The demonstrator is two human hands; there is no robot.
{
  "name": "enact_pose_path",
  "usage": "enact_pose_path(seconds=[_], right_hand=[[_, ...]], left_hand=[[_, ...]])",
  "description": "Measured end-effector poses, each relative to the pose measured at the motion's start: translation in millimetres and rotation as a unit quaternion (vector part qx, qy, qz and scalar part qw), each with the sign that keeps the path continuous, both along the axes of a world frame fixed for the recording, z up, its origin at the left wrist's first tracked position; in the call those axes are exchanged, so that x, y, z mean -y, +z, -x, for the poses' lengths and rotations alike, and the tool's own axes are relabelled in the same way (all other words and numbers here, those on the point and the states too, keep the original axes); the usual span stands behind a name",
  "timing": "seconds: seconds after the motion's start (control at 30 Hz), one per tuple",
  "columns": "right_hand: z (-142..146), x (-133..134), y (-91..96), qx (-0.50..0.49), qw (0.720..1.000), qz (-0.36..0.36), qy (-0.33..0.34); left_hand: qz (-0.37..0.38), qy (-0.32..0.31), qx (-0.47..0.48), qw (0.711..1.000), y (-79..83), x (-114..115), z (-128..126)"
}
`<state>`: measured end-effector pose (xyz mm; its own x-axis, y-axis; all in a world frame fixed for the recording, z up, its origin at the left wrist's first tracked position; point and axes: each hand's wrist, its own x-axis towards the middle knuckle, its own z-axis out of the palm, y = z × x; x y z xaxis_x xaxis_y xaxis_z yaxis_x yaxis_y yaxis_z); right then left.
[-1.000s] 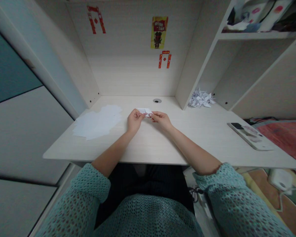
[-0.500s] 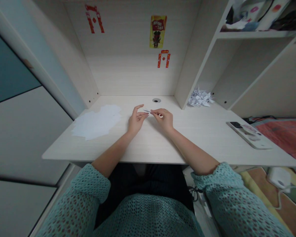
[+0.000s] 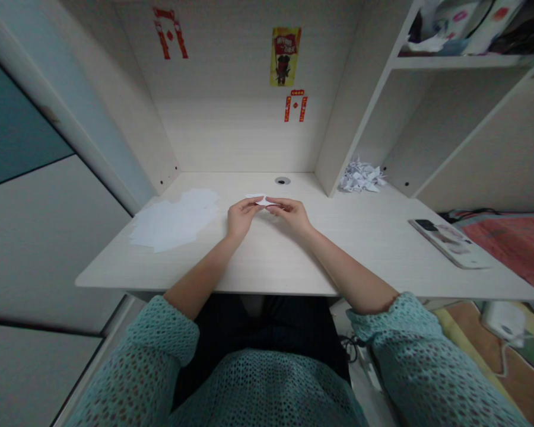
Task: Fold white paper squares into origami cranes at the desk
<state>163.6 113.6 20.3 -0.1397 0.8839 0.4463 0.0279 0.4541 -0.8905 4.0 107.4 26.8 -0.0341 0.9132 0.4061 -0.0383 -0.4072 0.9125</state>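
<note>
Both my hands meet over the middle of the pale wooden desk [image 3: 267,261]. Between them is a small folded piece of white paper [image 3: 258,199]. My left hand [image 3: 239,216] pinches its left part with fingers curled. My right hand [image 3: 291,213] pinches its right part, thumb and fingers closed on the paper. The paper is held just above the desk top and is partly hidden by my fingertips.
A loose spread of white paper sheets [image 3: 173,219] lies at the left of the desk. A heap of small folded white paper figures [image 3: 361,176] sits in the shelf nook at the right. A phone [image 3: 449,243] lies near the right edge. A cable hole [image 3: 282,180] is behind my hands.
My left hand, whose fingers were spread half a second ago, has closed on the paper again. The paper now shows a wider flat part between my hands.
</note>
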Motion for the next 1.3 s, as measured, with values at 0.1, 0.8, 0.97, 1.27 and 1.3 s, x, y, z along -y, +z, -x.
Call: enact_pose_path(seconds=[0.1, 0.8, 0.97, 1.27, 1.3], right_hand=[[-0.5, -2.1, -1.1, -0.035, 0.999, 0.016, 0.012], [-5.2, 2.2, 7.0, -0.053, 0.997, 0.051, 0.007], [-5.0, 0.5, 5.6, -0.06, 0.996, 0.063, 0.011], [-2.4, -0.7, 5.5, -0.058, 0.997, 0.055, 0.009], [-2.3, -0.7, 5.0, -0.057, 0.997, 0.054, 0.005]], left_hand=[[-0.002, -0.006, -0.002, 1.0, -0.7, -1.1, 0.3], [-0.007, -0.017, 0.005, 1.0, 2.4, 4.2, -0.4], [0.004, -0.006, 0.008, 1.0, 4.2, 3.3, -0.8], [0.053, -0.021, 0.063, 0.996, 1.1, -0.7, -3.7], [0.054, -0.022, 0.062, 0.996, 0.4, -0.9, -3.6]])
